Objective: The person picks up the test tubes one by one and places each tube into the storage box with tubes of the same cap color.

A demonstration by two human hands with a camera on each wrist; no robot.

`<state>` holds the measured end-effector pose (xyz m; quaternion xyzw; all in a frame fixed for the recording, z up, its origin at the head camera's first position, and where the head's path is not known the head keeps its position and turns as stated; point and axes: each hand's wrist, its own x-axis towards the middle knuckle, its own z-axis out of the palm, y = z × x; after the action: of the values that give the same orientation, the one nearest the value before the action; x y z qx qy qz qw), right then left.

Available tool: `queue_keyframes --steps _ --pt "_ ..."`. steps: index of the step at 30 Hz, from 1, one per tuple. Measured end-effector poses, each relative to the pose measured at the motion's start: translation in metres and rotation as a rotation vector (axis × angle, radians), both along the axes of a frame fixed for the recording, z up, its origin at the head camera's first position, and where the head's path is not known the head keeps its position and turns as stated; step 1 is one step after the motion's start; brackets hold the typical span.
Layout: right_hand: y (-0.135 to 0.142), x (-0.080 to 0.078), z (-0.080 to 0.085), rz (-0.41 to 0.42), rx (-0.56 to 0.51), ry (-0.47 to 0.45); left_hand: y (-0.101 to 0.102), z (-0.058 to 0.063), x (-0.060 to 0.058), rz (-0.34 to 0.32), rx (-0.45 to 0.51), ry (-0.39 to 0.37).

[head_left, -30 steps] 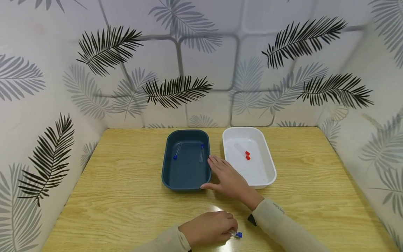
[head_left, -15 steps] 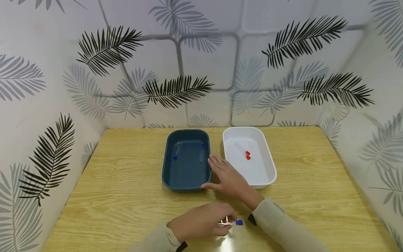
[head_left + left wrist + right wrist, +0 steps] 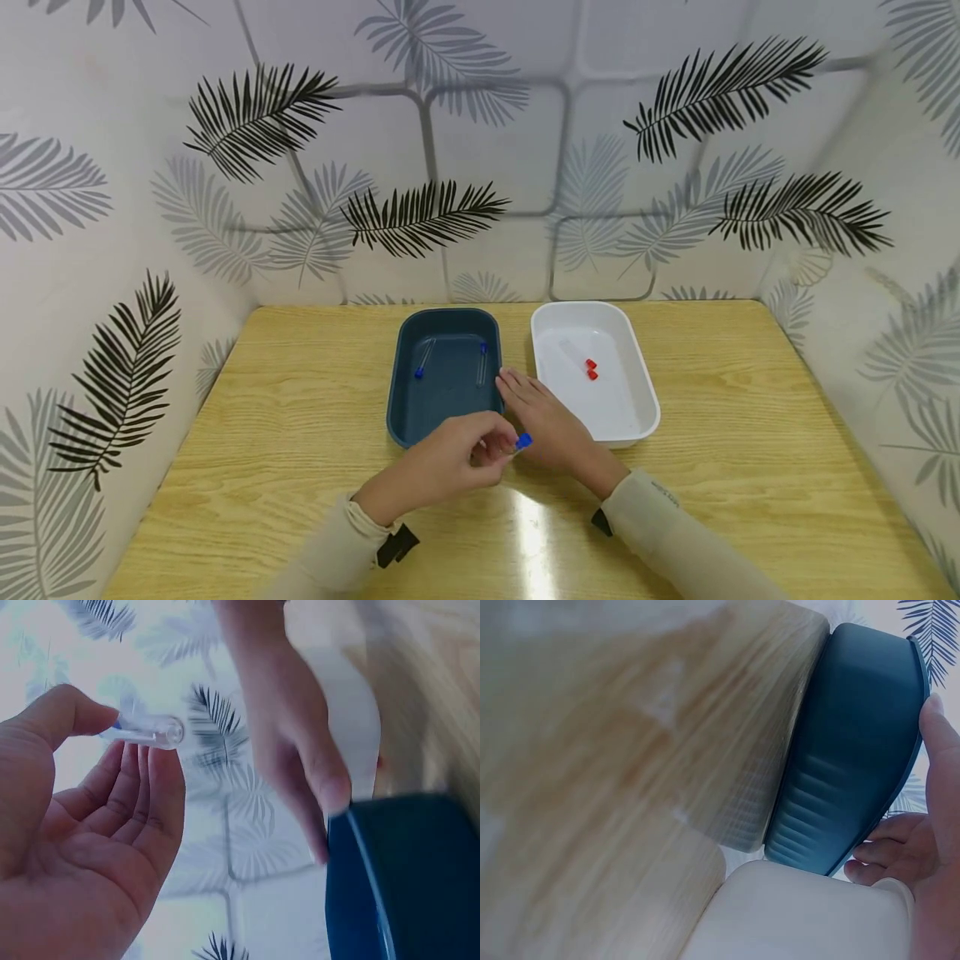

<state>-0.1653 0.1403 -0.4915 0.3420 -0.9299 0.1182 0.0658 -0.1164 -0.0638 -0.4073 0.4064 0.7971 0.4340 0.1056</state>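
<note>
My left hand [image 3: 442, 467] pinches a small clear test tube [image 3: 154, 733] with a blue cap [image 3: 523, 441] between thumb and fingers, above the front edge of the dark blue bin [image 3: 442, 404]. In the left wrist view the tube's clear end points right. My right hand [image 3: 546, 427] rests at the bin's front right corner, thumb [image 3: 934, 720] on its rim and fingers extended along the right side. Inside the bin lie two blue-capped tubes, one at the left [image 3: 425, 358] and one at the right [image 3: 482, 365].
A white bin [image 3: 618, 400] stands right of the dark one, partly behind my right hand. It holds clear tubes with red caps [image 3: 591, 369]. Both bins are on a wooden table [image 3: 300, 400] against a leaf-patterned backdrop [image 3: 487, 125].
My left hand has risen from the table's front and moved forward to the dark bin's front edge, carrying the blue-capped test tube. The right hand has stayed at the bin's corner.
</note>
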Motion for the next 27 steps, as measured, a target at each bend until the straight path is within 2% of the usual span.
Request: queue_keyframes --steps 7,12,16,21,27 --pt "-0.005 0.002 0.0 -0.078 -0.042 -0.07 -0.019 0.009 -0.022 0.167 0.027 -0.034" --pt "-0.007 0.003 0.0 -0.096 -0.044 -0.081 -0.031 0.01 -0.036 0.238 0.065 -0.059" --pt "-0.007 0.003 0.0 -0.101 -0.046 -0.093 -0.037 0.01 -0.049 0.287 0.075 -0.045" --pt "-0.007 0.004 0.002 -0.102 -0.04 -0.102 -0.042 0.003 -0.069 0.356 0.081 -0.061" --pt "-0.007 0.004 0.002 -0.108 -0.034 -0.119 -0.044 -0.013 -0.089 0.443 0.033 -0.147"
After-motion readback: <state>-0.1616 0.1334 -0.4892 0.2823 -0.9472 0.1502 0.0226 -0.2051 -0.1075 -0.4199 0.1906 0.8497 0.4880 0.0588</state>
